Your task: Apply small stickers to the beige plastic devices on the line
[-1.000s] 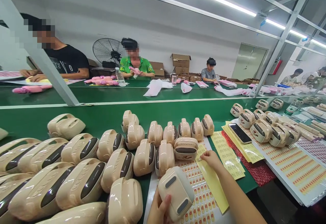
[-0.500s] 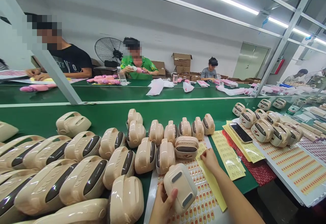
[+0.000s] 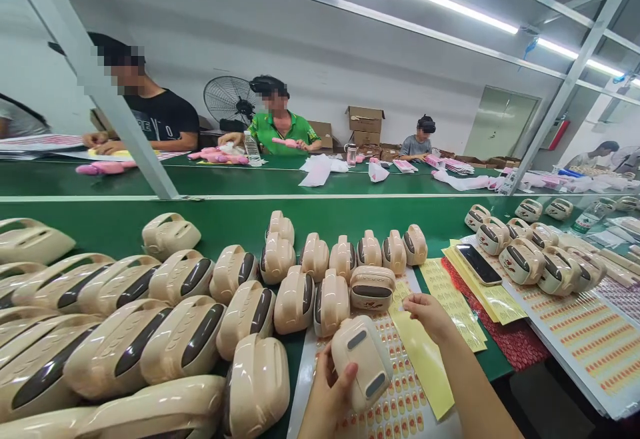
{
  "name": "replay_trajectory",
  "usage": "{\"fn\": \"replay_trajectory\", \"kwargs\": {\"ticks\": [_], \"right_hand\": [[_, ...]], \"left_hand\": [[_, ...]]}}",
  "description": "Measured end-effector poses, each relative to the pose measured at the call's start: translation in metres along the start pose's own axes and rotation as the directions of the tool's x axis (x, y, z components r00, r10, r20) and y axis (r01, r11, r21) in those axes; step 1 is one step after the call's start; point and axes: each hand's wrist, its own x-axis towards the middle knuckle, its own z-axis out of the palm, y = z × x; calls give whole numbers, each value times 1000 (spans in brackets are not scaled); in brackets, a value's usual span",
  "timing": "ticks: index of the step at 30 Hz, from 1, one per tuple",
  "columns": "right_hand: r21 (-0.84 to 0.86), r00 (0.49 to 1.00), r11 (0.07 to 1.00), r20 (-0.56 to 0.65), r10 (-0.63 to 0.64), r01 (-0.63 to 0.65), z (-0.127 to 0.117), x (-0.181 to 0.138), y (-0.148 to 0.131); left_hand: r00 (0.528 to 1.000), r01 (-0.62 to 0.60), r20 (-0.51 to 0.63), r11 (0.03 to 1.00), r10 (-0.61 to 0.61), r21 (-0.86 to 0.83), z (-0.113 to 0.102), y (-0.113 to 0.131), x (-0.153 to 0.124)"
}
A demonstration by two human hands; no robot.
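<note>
My left hand [image 3: 330,386] grips a small beige plastic appliance [image 3: 363,356], with its flat underside and two dark strip-shaped pads turned up toward me. My right hand [image 3: 427,312] is pinched just above a yellow label sheet [image 3: 423,369]; a small pale piece seems to show at its fingertips, too small to make out. Under both hands lies a sheet of small oval stickers [image 3: 393,419], partly covered by the yellow sheet. Just beyond the held appliance stands another beige appliance [image 3: 371,288] with a dark window and a reddish print on its front.
Rows of beige handled appliances [image 3: 185,342] crowd the green table on my left. To the right lie a second yellow label sheet [image 3: 453,299], a phone [image 3: 479,264] and printed appliances [image 3: 523,262] on sticker sheets. Co-workers sit across, behind a metal frame post [image 3: 120,119].
The view has shifted, so the scene sits further right. My right fingertips have come up slightly from the yellow sheet. Across the table, the green-shirted co-worker's hands have moved apart.
</note>
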Motion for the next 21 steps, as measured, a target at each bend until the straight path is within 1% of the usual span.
{"fn": "replay_trajectory", "kwargs": {"ticks": [3, 5, 7, 9, 13, 16, 18, 21], "right_hand": [[105, 989, 992, 125, -85, 72, 18, -31, -16], [139, 981, 986, 160, -113, 91, 32, -46, -19], [125, 986, 989, 139, -96, 79, 43, -54, -19], [94, 991, 994, 109, -72, 62, 48, -56, -17], [54, 995, 997, 84, -58, 54, 48, -53, -13], [27, 994, 998, 82, -65, 63, 49, -52, -12], [-13, 995, 996, 52, -90, 91, 52, -54, -11], [-98, 981, 978, -37, -189, 185, 57, -58, -11]], "left_hand": [[999, -38, 36, 999, 37, 23, -5, -5, 6], [997, -62, 52, 998, 61, 23, -8, -9, 9], [995, -71, 72, 997, 69, 17, -10, -11, 10], [995, -70, 73, 997, 68, 18, -11, -12, 11], [994, -75, 78, 997, 73, 16, -9, -10, 9], [996, -81, 46, 997, 82, -9, -4, -7, 6], [996, -80, 39, 996, 81, -27, -2, -6, 4], [996, -78, 34, 996, 79, -29, 1, -4, 2]]}}
